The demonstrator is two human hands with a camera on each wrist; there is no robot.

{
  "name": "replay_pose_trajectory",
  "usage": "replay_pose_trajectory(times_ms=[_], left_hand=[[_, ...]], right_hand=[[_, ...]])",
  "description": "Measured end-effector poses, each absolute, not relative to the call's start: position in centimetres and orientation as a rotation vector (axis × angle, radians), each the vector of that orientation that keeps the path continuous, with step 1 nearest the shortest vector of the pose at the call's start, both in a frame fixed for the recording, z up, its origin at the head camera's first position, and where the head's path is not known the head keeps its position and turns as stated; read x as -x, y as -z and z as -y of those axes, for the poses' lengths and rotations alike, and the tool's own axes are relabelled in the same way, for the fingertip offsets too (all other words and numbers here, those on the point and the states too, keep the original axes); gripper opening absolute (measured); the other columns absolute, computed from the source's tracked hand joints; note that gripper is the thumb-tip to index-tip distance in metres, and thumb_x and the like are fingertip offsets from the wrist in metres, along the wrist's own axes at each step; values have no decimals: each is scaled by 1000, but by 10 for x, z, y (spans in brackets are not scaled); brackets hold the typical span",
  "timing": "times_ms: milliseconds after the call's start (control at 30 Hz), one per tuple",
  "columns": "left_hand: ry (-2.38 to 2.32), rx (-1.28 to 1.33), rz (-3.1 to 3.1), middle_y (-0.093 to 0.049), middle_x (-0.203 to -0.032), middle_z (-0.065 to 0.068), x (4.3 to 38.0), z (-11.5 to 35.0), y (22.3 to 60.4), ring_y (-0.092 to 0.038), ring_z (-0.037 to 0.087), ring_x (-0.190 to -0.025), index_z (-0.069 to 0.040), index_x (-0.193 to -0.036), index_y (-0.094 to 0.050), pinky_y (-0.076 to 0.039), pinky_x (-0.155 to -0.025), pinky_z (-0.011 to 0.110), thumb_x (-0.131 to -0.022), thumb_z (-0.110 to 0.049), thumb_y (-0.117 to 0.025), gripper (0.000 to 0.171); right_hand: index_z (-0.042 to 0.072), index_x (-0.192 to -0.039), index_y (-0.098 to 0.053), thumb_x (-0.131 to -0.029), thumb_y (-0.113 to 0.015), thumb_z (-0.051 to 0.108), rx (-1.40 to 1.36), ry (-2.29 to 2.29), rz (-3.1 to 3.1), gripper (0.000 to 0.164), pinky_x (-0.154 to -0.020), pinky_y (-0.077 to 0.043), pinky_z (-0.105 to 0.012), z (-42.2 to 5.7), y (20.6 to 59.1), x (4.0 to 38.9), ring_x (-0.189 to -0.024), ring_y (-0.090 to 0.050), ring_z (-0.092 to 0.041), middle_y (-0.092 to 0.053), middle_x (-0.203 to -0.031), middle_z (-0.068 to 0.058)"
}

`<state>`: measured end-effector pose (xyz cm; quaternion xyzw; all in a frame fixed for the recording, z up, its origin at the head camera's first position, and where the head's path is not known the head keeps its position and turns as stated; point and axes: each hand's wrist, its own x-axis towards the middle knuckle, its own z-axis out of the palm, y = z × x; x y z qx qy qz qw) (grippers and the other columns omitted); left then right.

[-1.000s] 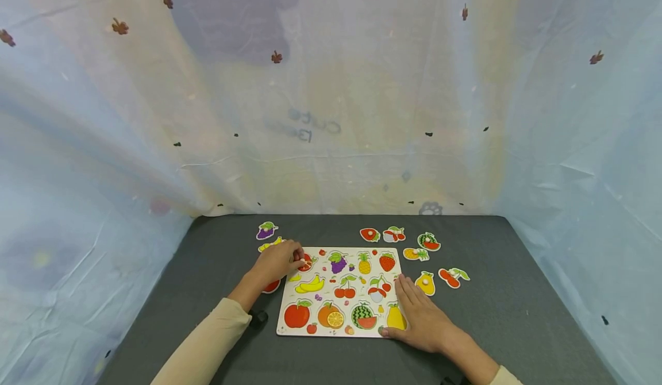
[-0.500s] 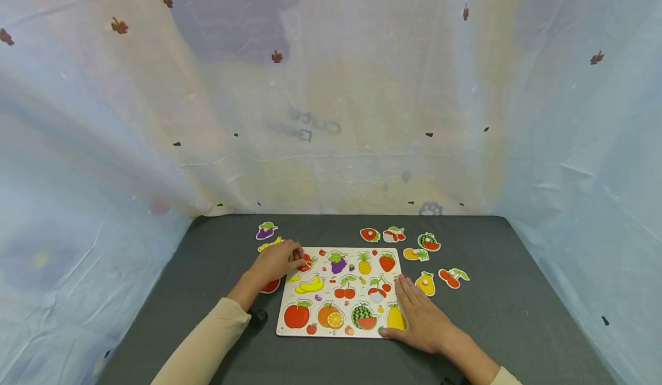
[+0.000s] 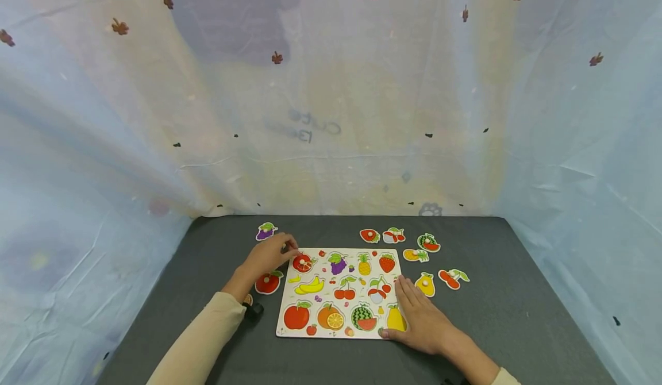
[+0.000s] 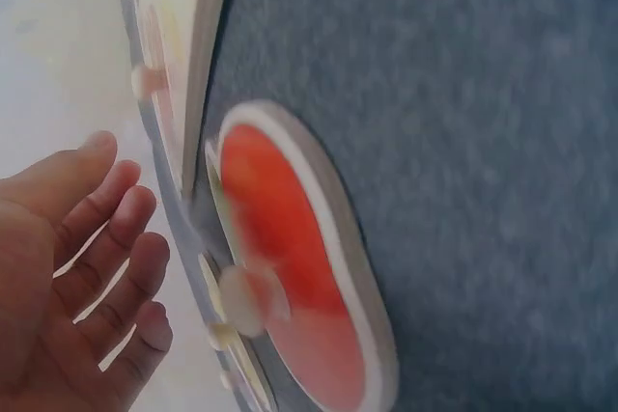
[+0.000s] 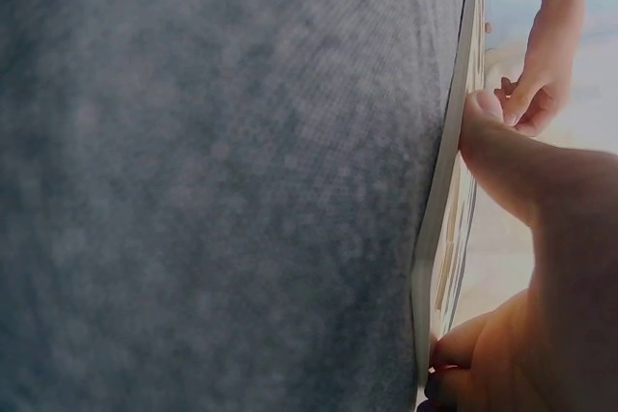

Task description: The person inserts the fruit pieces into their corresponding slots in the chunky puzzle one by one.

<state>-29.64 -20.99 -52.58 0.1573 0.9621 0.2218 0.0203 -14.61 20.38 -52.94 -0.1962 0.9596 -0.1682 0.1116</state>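
A fruit board [image 3: 362, 296] is laid flat on the grey table [image 3: 320, 362]. In its far left corner, a red fruit piece [image 3: 303, 264] is seated, just to the right of the fingertips of the left hand [image 3: 271, 254]. These fingers are loosely bent and released; nothing is grasped by them. An apple piece [image 3: 267, 283] is left nearer, beside the board's left edge. By the right hand [image 3: 421, 322], with fingers extended, the board's near right corner is touched.

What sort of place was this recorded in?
Probably a small, curtained-off recording booth: a pale printed sheet hangs behind and along both sides of a dark grey tabletop, on which a fruit puzzle board lies.
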Motion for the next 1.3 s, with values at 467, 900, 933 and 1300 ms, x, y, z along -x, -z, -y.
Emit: replay_pose_trajectory(times_ms=[467, 900, 933, 1300], left_hand=[[-771, -375, -3034, -65, -119, 8, 323, 243, 531, -63, 25, -101, -14, -121, -72, -57, -89, 51, -104, -24, -74, 20], [-723, -242, -3085, -60, -132, 20, 337, 263, 531, -59, 39, -120, -7, -131, -69, -51, -106, 63, -104, -21, -73, 30], [-713, -232, -3089, -60, -132, 20, 339, 265, 533, -59, 38, -119, -7, -131, -69, -51, -105, 63, -104, -21, -73, 31], [-659, -171, -3092, -60, -133, 22, 345, 271, 533, -59, 41, -121, -4, -134, -68, -48, -108, 65, -104, -18, -72, 33]], right_hand=[[-2, -169, -23, -87, -68, 81, 569, 448, -2826, 125, -132, -18, -55, -204, 536, 150, -165, -16, -38, -15, -178, -19], [-4, -168, -23, -87, -69, 79, 561, 483, -2811, 125, -132, -18, -56, -203, 529, 146, -164, -16, -40, -15, -178, -21], [-3, -168, -23, -87, -69, 80, 559, 486, -2811, 125, -132, -18, -56, -203, 529, 145, -164, -16, -39, -15, -178, -21], [-2, -169, -23, -88, -69, 79, 556, 466, -2823, 124, -132, -18, -55, -203, 532, 147, -165, -16, -38, -15, -178, -20]])
